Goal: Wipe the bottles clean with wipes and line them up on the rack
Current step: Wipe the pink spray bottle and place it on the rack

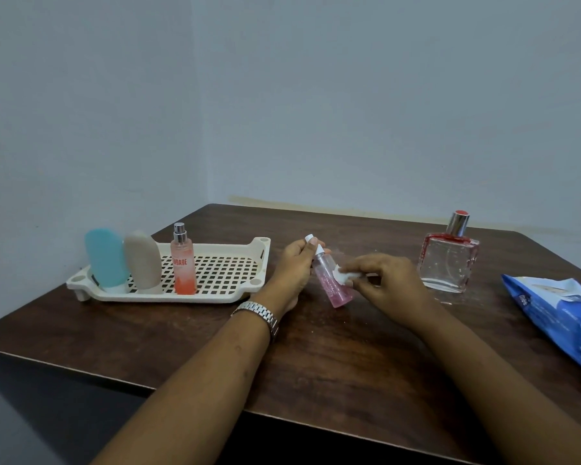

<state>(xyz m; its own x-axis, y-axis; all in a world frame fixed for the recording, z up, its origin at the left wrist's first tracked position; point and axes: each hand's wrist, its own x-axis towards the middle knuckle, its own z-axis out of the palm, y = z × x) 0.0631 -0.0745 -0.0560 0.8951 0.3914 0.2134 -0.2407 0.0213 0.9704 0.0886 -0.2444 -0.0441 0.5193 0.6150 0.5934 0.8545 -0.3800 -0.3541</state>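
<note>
My left hand (292, 263) grips the white top of a small clear bottle of pink liquid (334, 285), tilted over the table. My right hand (383, 280) pinches a white wipe (342, 275) against the bottle's side. To the left, a cream perforated rack (228, 263) holds three upright bottles in a row: a blue one (105, 256), a beige one (143, 261) and an orange spray bottle (183, 263). A square clear perfume bottle with red trim (448, 260) stands on the table to the right.
The dark wooden table (316, 357) sits in a corner of grey walls. A blue pack of wipes (560, 313) lies at the table's right edge. The table's front edge runs diagonally below my forearms.
</note>
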